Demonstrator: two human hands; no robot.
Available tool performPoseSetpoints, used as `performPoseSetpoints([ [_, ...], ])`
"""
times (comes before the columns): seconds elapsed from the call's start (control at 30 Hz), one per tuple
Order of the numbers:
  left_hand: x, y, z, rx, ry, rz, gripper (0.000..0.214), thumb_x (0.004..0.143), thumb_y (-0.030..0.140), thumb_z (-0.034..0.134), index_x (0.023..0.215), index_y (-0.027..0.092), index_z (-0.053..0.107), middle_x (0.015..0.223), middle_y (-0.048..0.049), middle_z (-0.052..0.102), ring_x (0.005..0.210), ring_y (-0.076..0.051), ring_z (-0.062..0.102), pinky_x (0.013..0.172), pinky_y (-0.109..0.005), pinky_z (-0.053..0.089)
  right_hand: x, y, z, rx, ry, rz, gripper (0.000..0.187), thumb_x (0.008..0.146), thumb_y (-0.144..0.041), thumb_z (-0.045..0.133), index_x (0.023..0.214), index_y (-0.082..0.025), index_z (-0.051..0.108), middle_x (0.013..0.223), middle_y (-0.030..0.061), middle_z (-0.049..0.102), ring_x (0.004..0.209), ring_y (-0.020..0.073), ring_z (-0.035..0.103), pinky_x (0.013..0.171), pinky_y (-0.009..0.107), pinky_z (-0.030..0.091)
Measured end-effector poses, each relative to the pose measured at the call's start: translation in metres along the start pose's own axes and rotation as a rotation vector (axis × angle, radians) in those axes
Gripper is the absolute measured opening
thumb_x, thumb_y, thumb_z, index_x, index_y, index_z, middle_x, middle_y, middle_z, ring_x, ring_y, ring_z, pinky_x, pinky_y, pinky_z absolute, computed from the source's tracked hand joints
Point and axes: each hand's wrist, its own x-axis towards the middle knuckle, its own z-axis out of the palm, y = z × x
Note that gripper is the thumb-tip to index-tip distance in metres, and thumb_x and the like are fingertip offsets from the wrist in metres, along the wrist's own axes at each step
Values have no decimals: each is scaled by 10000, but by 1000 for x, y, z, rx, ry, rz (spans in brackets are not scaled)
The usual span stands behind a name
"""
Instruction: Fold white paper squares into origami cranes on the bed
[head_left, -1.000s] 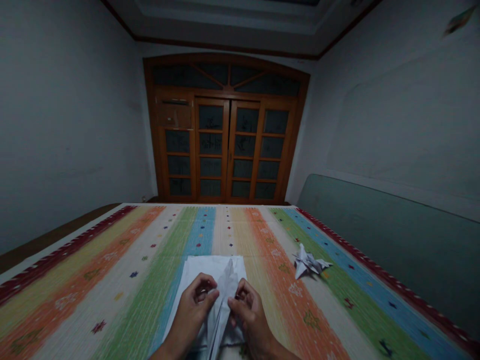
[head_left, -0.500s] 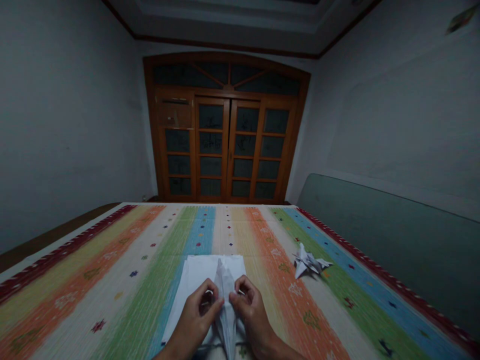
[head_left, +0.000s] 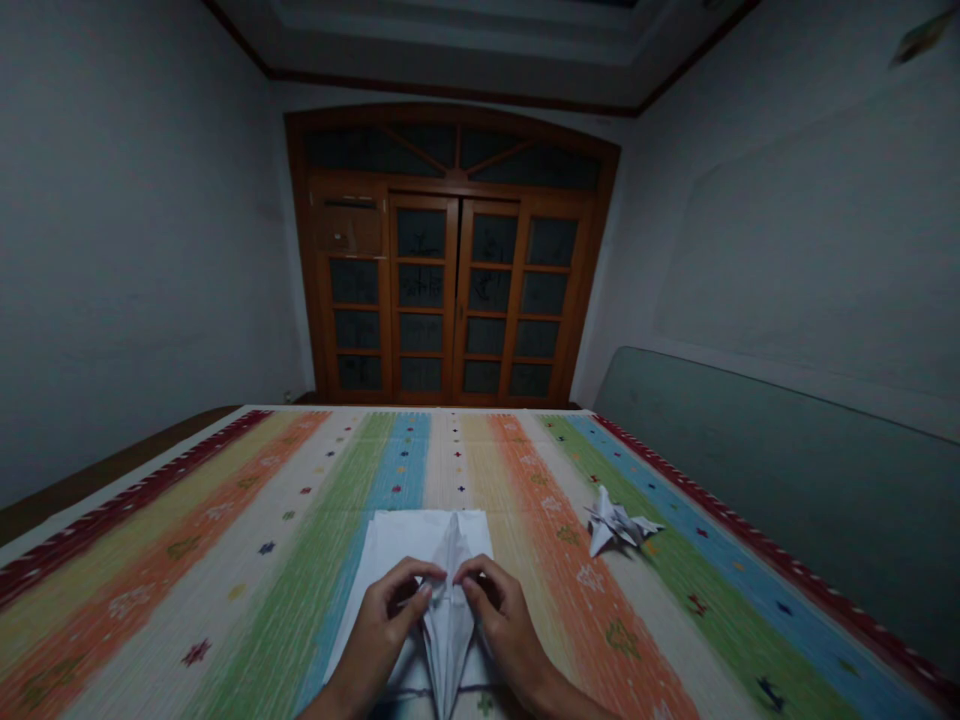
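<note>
A long, pointed piece of folded white paper (head_left: 449, 640) stands between my two hands, its narrow tip pointing away from me. My left hand (head_left: 390, 615) pinches its left edge near the middle, thumb and index finger closed on the paper. On the other side, my right hand (head_left: 504, 612) grips the right edge with thumb and curled index finger. Both sets of fingertips almost meet at the folds. Beneath the hands lie flat white paper sheets (head_left: 390, 535), partly covered by the folded piece.
To the right rests a folded paper figure (head_left: 616, 524) with several points. A striped, multicoloured cloth (head_left: 277, 560) covers the table. Beyond the table's far edge are wooden glass-paned doors (head_left: 457, 300). A pale green panel (head_left: 750, 450) runs along the right side.
My fingertips have moved closer together over the folded paper. The paper's tip has shifted slightly right, and its lower part looks spread wider.
</note>
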Motion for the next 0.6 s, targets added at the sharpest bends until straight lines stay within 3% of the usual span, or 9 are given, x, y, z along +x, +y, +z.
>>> performPoseSetpoints([
  [0.17, 3, -6, 0, -14, 24, -55, 217, 749, 378, 717, 842, 200, 803, 788, -51, 753, 787, -258, 656, 740, -327, 505, 1, 3, 0, 74, -65, 57, 469, 862, -648, 660, 744, -202, 576, 673, -46, 453, 631, 145, 408, 597, 254, 323],
  [0.33, 6, -8, -1, 20, 121, -52, 143, 676, 325, 712, 726, 200, 761, 706, -35, 725, 703, -246, 635, 709, -326, 492, -1, 10, 0, 65, -130, 23, 487, 811, -645, 720, 764, -218, 490, 636, -84, 351, 575, 115, 303, 541, 242, 228],
  [0.6, 4, -19, 0, -59, 219, -7, 158, 677, 337, 731, 749, 212, 667, 735, -3, 659, 719, -230, 638, 664, -294, 500, 3, 14, -1, 195, -127, 97, 429, 720, -535, 829, 797, -215, 555, 626, -79, 439, 520, 99, 376, 494, 211, 291],
])
